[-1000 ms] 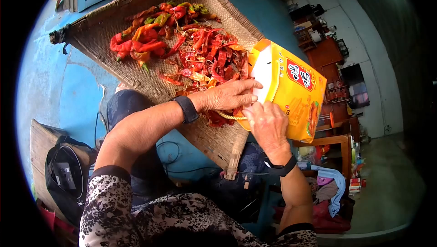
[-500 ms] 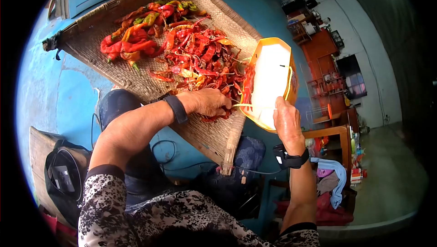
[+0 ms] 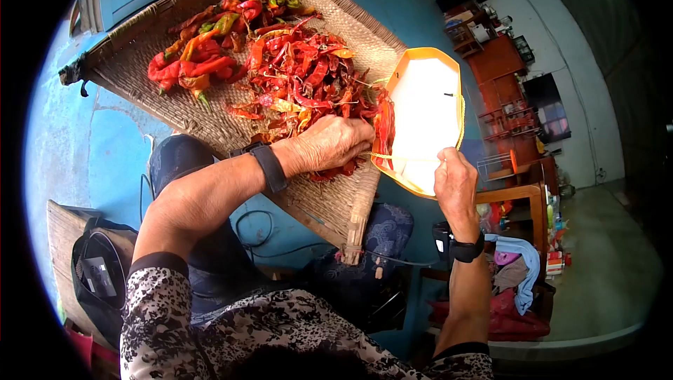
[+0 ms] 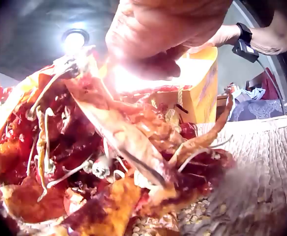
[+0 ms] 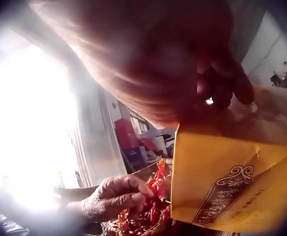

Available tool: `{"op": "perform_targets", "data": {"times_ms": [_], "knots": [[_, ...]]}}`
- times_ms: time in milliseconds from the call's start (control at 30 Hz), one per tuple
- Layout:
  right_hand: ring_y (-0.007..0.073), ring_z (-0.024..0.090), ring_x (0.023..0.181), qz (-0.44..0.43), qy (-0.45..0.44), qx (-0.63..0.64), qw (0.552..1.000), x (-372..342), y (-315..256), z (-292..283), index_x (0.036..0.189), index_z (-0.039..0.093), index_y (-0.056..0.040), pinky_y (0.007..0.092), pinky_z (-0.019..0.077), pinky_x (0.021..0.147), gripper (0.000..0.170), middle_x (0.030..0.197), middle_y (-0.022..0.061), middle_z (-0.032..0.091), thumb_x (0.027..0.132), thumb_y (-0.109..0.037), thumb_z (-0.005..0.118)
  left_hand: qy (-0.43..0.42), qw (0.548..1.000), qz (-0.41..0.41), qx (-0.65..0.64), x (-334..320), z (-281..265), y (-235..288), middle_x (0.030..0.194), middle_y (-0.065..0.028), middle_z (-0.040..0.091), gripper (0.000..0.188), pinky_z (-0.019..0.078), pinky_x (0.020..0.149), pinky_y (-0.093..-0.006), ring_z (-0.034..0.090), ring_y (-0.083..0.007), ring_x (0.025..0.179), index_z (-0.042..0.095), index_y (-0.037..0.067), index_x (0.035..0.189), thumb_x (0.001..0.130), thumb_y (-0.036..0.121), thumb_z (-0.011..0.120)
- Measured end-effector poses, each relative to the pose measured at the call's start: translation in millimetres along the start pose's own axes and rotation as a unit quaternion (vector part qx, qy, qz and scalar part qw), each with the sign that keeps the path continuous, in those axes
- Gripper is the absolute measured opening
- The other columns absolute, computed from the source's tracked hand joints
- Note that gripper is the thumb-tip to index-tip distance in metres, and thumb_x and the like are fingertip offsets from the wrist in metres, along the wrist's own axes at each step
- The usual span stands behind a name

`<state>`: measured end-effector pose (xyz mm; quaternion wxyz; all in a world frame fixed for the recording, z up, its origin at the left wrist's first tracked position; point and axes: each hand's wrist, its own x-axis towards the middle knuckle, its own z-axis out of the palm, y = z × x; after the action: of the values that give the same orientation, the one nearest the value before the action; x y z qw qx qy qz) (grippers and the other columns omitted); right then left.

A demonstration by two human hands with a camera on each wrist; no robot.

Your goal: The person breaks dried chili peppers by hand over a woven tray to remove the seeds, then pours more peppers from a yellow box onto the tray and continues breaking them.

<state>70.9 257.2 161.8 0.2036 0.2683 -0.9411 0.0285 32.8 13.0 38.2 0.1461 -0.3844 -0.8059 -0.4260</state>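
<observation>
We see blue floor (image 3: pixel 112 141), pale wall (image 3: pixel 578 134) | woven tray (image 3: pixel 354 21): red peppers (image 3: pixel 301 82) heaped, some greenish | yellow bag (image 5: pixel 237 184) beside it: more peppers (image 3: pixel 384 126) inside | right hand (image 3: pixel 456 187) grips its rim; left hand (image 3: pixel 328 143) curled at the heap, holding what, we can't tell

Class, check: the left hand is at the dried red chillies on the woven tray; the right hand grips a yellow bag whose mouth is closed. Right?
Not quite: the yellow bag that the right hand grips has its mouth open; the head view shows its white inside. The rest is right.
</observation>
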Motion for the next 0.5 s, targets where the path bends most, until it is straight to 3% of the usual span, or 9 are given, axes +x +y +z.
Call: {"op": "perform_targets", "data": {"times_ms": [33, 67, 167, 200, 300, 367, 433, 467, 500], "knots": [[0.0429, 0.061, 0.077, -0.005, 0.003, -0.001, 1.0, -1.2, -2.8, -3.1, 0.092, 0.054, 0.0027, 0.0444, 0.05, 0.064, 0.016, 0.083, 0.0256, 0.061, 0.078, 0.01, 0.051, 0.081, 0.997, 0.015, -0.011, 0.7, 0.1, -0.7, 0.093, -0.0139, 0.063, 0.015, 0.0515, 0.07, -0.0408, 0.062, -0.0339, 0.085, 0.056, 0.009, 0.103, 0.088, 0.01, 0.057], [0.0429, 0.061, 0.077, -0.004, 0.002, 0.0, 1.0, -3.1, -6.4, -6.0, 0.092, 0.054, 0.0027, 0.0444, 0.05, 0.064, 0.016, 0.083, 0.0256, 0.061, 0.078, 0.01, 0.051, 0.075, 0.997, 0.014, 0.003, 0.9, 0.7, -5.2, 0.119, -0.0142, 0.055, 0.03, 0.0525, 0.076, -0.0404, 0.059, -0.0339, 0.095, 0.054, 0.011, 0.116, 0.086, 0.007, 0.057], [0.0423, 0.062, 0.075, -0.01, 0.006, -0.013, 1.0, -6.6, -17.2, -13.0, 0.092, 0.055, 0.0025, 0.0445, 0.05, 0.063, 0.017, 0.083, 0.0251, 0.061, 0.078, 0.01, 0.051, 0.105, 0.986, 0.067, 0.106, 4.8, 2.8, -10.0, 0.133, -0.0138, 0.045, 0.044, 0.0526, 0.082, -0.0407, 0.057, -0.0328, 0.1, 0.051, 0.014, 0.126, 0.083, 0.006, 0.058], [0.0422, 0.061, 0.075, -0.01, 0.007, -0.013, 1.0, -7.9, -19.3, -15.1, 0.093, 0.056, 0.0023, 0.0447, 0.05, 0.063, 0.017, 0.082, 0.0249, 0.061, 0.078, 0.01, 0.051, 0.056, 0.988, 0.04, 0.141, 4.7, 4.2, -10.3, 0.141, -0.0123, 0.038, 0.051, 0.052, 0.086, -0.0405, 0.055, -0.0328, 0.102, 0.049, 0.016, 0.131, 0.082, 0.008, 0.059], [0.0402, 0.062, 0.072, -0.013, 0.027, -0.024, 0.999, -11.0, -12.5, -16.5, 0.092, 0.056, 0.0027, 0.0421, 0.0492, 0.061, 0.016, 0.08, 0.0238, 0.06, 0.079, 0.01, 0.05, 0.015, 0.983, 0.031, 0.182, 3.7, 14.2, -18.0, 0.14, -0.0122, 0.04, 0.049, 0.0519, 0.084, -0.0394, 0.056, -0.0316, 0.1, 0.05, 0.015, 0.13, 0.082, 0.01, 0.059], [0.0385, 0.062, 0.07, -0.017, 0.048, -0.031, 0.998, -11.8, 1.1, -15.8, 0.09, 0.056, 0.0033, 0.0395, 0.0484, 0.059, 0.015, 0.078, 0.0228, 0.06, 0.079, 0.009, 0.05, 0.03, 0.982, 0.041, 0.182, 1.0, 13.3, -18.4, 0.132, -0.0116, 0.047, 0.048, 0.0509, 0.085, -0.0379, 0.056, -0.0292, 0.099, 0.05, 0.012, 0.129, 0.082, 0.011, 0.059], [0.0424, 0.061, 0.072, 0.034, 0.058, -0.013, 0.998, -15.8, 27.3, -13.9, 0.089, 0.057, 0.0017, 0.042, 0.0488, 0.061, 0.015, 0.079, 0.0254, 0.06, 0.078, 0.009, 0.05, -0.015, 0.985, -0.006, 0.175, -2.7, 9.4, -20.1, 0.121, -0.0104, 0.054, 0.047, 0.0494, 0.086, -0.037, 0.056, -0.0265, 0.1, 0.05, 0.008, 0.127, 0.082, 0.012, 0.059], [0.0314, 0.064, 0.067, 0.05, 0.071, -0.023, 0.996, -19.5, 43.1, -11.9, 0.087, 0.058, 0.0006, 0.0373, 0.0467, 0.057, 0.014, 0.073, 0.0186, 0.061, 0.079, 0.009, 0.051, -0.023, 0.98, -0.016, 0.198, -5.1, 14.1, -26.0, 0.113, -0.0095, 0.057, 0.039, 0.0487, 0.086, -0.0356, 0.056, -0.0255, 0.101, 0.054, 0.005, 0.121, 0.082, 0.013, 0.058], [0.0314, 0.064, 0.067, 0.051, 0.072, -0.022, 0.996, -25.6, 62.5, -8.7, 0.087, 0.058, 0.0006, 0.0373, 0.0467, 0.057, 0.014, 0.073, 0.0186, 0.061, 0.079, 0.009, 0.051, -0.024, 0.98, -0.015, 0.199, -7.6, 18.5, -31.9, 0.113, -0.0095, 0.057, 0.039, 0.0487, 0.086, -0.0356, 0.056, -0.0255, 0.101, 0.054, 0.005, 0.121, 0.082, 0.013, 0.058]]}}
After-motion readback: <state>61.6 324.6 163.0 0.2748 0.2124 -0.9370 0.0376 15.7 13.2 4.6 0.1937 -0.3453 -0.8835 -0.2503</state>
